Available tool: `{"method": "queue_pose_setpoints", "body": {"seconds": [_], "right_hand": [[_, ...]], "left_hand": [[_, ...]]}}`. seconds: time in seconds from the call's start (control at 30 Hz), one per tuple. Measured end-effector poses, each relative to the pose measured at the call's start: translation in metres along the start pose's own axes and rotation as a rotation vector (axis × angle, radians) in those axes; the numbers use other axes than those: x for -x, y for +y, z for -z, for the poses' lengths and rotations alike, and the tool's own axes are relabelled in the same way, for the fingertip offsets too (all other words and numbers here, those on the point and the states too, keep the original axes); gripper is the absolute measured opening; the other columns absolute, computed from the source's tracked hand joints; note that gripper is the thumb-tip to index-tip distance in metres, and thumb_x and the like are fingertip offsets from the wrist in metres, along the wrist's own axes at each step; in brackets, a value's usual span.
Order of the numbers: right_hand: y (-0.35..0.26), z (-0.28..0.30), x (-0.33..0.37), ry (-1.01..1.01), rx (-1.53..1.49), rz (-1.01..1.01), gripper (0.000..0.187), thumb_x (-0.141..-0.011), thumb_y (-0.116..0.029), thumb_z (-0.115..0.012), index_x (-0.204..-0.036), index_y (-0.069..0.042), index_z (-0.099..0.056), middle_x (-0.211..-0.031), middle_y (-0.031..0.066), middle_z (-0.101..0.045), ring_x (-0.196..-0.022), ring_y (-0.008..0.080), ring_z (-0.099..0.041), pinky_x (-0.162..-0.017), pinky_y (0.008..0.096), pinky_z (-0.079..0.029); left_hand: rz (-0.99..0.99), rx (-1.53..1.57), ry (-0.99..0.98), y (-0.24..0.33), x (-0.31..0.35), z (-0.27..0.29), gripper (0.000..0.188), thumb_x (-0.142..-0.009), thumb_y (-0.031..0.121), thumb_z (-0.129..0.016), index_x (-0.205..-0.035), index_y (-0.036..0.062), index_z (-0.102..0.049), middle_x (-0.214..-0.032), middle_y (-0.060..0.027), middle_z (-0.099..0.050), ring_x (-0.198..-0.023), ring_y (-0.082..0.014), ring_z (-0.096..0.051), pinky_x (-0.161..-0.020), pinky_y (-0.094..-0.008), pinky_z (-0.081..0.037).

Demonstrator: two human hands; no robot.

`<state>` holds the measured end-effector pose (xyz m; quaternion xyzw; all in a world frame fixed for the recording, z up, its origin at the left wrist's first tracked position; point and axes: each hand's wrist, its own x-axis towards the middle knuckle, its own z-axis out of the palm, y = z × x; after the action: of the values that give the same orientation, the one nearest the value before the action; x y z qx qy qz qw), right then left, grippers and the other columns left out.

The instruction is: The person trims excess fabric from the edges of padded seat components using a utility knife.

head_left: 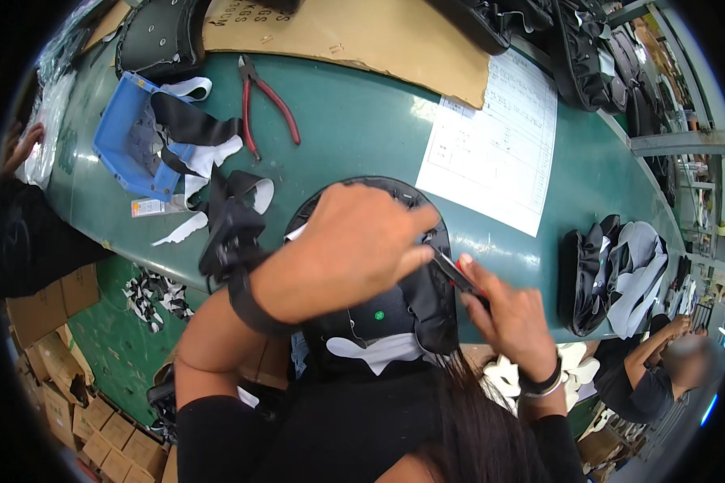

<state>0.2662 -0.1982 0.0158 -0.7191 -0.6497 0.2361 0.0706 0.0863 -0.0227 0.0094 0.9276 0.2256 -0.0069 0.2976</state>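
Observation:
In front of me lies a black padded piece (362, 314) with a rounded far end, its dark cover gathered along the rim. A strip of white fabric (374, 351) hangs at its near side. My left hand (366, 233), slightly blurred, reaches over the far rim with fingers closed, pinching the cover's edge at the right. My right hand (511, 314) is wrapped round a slim black and red utility knife (457, 278). The knife's front end points at the rim, right beside the left fingertips. What exactly the left fingertips hold is partly hidden.
Red-handled cutting pliers (262, 105) and a blue bin (129, 137) with black and white strips lie at the left. Beyond are a cardboard sheet (362, 36) and a printed paper (491, 145). Black covers (592, 274) sit at the right. Other people are at both sides.

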Motion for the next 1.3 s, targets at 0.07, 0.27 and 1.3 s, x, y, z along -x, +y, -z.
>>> {"method": "queue_pose_setpoints", "body": {"seconds": [0.07, 0.27, 1.3], "right_hand": [[0.004, 0.01, -0.007, -0.054, -0.018, 0.045, 0.051, -0.088, -0.023, -0.063, -0.137, -0.02, -0.047, -0.08, 0.0127, -0.067, -0.06, 0.0377, -0.06, -0.05, 0.0444, -0.044], [0.011, 0.009, 0.009, -0.165, -0.152, 0.04, 0.054, -0.086, -0.021, -0.065, -0.136, -0.016, -0.047, -0.076, 0.0134, -0.065, -0.061, 0.0386, -0.06, -0.053, 0.0443, -0.045], [0.018, -0.007, 0.021, 0.152, 0.097, -0.058, 0.057, -0.084, -0.021, -0.067, -0.138, -0.028, -0.049, -0.061, 0.0089, -0.053, -0.048, 0.0321, -0.054, -0.047, 0.0429, -0.041]], "left_hand": [[-0.084, -0.082, 0.029, 0.013, 0.009, -0.014, 0.02, -0.078, 0.026, -0.07, -0.075, 0.0077, -0.062, -0.075, -0.0053, -0.059, -0.08, -0.0222, -0.057, -0.07, -0.0354, -0.041], [-0.188, 0.407, 0.412, -0.002, 0.002, -0.029, 0.024, -0.07, 0.016, -0.076, -0.058, 0.007, -0.056, -0.103, -0.0065, -0.059, -0.11, -0.0275, -0.046, -0.095, -0.0413, -0.027], [-0.13, 0.354, 0.085, 0.018, -0.022, -0.01, 0.025, -0.082, 0.022, -0.065, -0.068, 0.0029, -0.059, -0.082, -0.0098, -0.062, -0.076, -0.0214, -0.058, -0.064, -0.0318, -0.042]]}}
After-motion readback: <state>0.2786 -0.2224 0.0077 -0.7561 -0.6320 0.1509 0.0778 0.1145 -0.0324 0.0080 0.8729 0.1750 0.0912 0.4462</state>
